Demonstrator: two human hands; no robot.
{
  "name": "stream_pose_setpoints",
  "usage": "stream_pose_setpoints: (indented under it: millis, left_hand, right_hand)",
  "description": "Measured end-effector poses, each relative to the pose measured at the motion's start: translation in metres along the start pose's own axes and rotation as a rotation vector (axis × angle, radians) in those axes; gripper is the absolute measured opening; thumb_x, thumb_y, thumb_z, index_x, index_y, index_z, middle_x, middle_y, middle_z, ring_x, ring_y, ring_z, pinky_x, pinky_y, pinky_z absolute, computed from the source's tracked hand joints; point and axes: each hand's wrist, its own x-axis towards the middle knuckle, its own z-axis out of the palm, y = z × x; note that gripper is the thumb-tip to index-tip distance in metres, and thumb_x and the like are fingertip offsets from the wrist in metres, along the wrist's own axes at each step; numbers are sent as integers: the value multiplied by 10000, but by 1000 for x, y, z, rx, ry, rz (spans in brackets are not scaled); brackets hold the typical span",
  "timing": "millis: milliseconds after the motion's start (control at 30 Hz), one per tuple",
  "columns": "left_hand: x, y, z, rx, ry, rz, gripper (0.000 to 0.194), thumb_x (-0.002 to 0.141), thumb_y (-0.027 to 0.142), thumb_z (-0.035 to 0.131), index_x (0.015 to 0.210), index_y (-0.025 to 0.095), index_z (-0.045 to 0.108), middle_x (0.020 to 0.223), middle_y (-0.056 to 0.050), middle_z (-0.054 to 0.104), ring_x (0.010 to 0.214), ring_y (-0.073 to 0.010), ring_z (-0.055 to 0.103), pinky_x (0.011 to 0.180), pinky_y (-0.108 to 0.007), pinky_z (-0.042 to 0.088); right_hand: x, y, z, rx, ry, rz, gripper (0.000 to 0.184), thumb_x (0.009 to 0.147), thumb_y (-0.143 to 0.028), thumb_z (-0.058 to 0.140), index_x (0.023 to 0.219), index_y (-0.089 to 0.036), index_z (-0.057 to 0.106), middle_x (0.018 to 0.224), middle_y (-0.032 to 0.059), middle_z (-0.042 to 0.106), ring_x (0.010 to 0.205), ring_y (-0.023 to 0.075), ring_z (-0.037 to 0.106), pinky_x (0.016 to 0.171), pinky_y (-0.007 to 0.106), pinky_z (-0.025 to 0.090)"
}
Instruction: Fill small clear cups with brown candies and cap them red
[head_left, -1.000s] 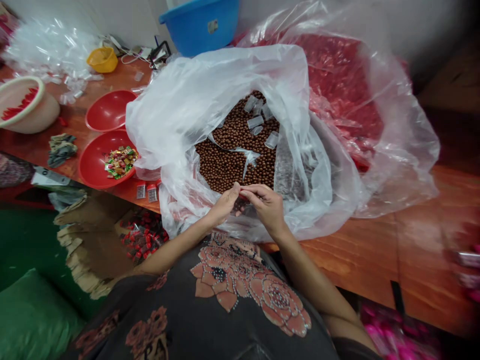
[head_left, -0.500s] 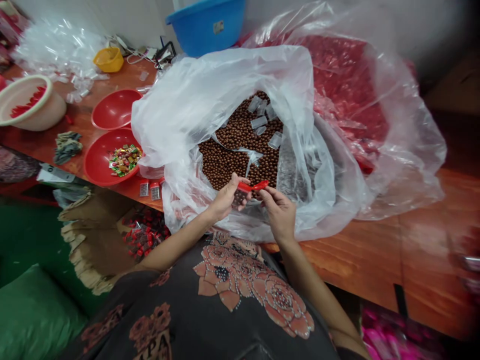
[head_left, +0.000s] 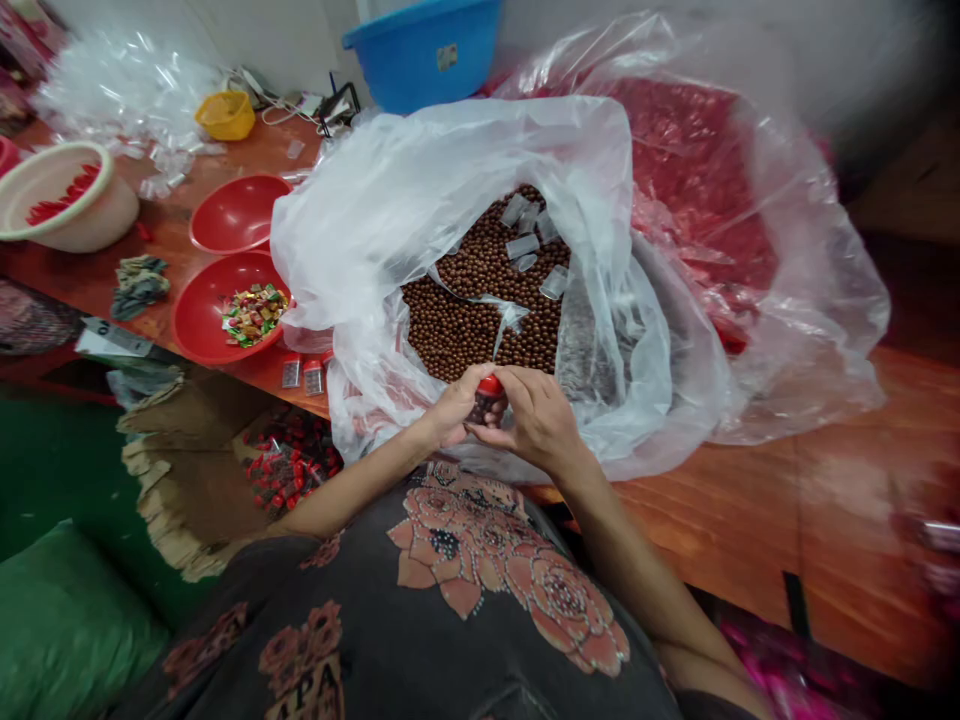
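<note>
Between both hands is a small clear container (head_left: 486,404) with a red cap, brown balls showing inside it. My left hand (head_left: 453,408) grips it from the left, thumb at the cap. My right hand (head_left: 537,415) closes round it from the right, fingers at the cap and thumb low on its side. Just beyond the hands, a white plastic bag (head_left: 352,230) lies open, full of shiny brown balls (head_left: 457,335). Several empty clear containers (head_left: 523,245) rest on the balls, and a pale strip of plastic lies among them.
Left on the table (head_left: 750,500) are two red bowls (head_left: 240,212), the nearer with wrapped sweets (head_left: 253,315), and a white tub (head_left: 112,205) of red pieces. Capped containers (head_left: 291,372) stand by the table edge. Below is a cardboard box (head_left: 187,440). A bag of red pieces (head_left: 690,170) lies right.
The red cap now sits closed on the container; before, its flap stood out to the right in my right fingers. My right hand has moved left and wrapped round the container.
</note>
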Motion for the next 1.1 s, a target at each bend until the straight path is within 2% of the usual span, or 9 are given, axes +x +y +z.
stream_pose_setpoints:
  millis: [100,200,333,467,667,833,933,1033,1100]
  left_hand:
    - [-3,-3,-1,-39,-33,42,378,845,524,497,850,153,569,527,47,464,411,-69,406,411,-178,338]
    - [-7,-5,-4,-70,-44,38,383,864,473,460,1019,149,593,513,62,435,389,-69,372,397,-171,316]
    - [-12,-7,-12,-148,-14,62,445,897,506,431,1073,135,602,530,42,480,417,-85,439,439,-196,401]
    - [-13,-10,-22,-133,30,97,562,906,620,419,1086,122,609,589,3,560,488,-110,543,476,-210,453]
    - [-15,-16,-29,-38,48,131,703,880,740,353,1165,139,580,616,8,551,482,-99,519,468,-210,440]
    - [-32,-20,-36,109,34,143,644,845,646,564,1268,165,504,801,-11,584,557,-86,541,514,-215,444]
    - [-49,-21,-39,179,20,148,671,843,578,619,1363,200,427,886,-23,589,621,-97,568,577,-235,464]
    - [-69,-16,-45,323,109,298,637,865,515,623,1381,193,434,915,-35,606,704,-111,583,666,-246,487]
    - [-82,-7,-59,444,268,435,585,897,487,587,1384,195,447,876,-27,621,701,-117,581,678,-248,495]
  right_hand:
    - [0,1,4,9,18,-61,698,867,-580,560,1355,-99,428,1160,177,630,1090,268,566,890,400,462]
    - [-2,-1,8,44,-17,-53,706,854,-603,567,1350,-118,435,1175,175,624,1081,273,569,893,406,461]
    - [-2,-7,8,156,-154,50,764,832,-623,597,1400,-156,387,1232,152,601,1109,271,563,939,414,447]
    - [2,-13,9,266,-283,164,845,805,-684,588,1439,-186,333,1295,140,571,1136,280,550,963,426,433]
    - [6,-17,20,310,-278,126,803,801,-700,576,1389,-188,382,1271,141,576,1129,278,556,943,420,451]
    - [-2,-18,33,275,-167,-42,748,815,-629,609,1331,-122,418,1171,174,594,1074,285,566,886,426,482]
    - [-2,-24,41,288,-114,-144,703,831,-539,637,1347,-119,410,1087,153,608,1027,274,579,843,412,497]
    - [5,-35,42,290,-142,-178,786,843,-544,627,1447,-137,331,1180,171,594,1097,287,571,896,449,496]
    - [10,-40,40,298,-216,-166,940,821,-606,621,1533,-161,198,1379,208,484,1248,323,503,975,503,475]
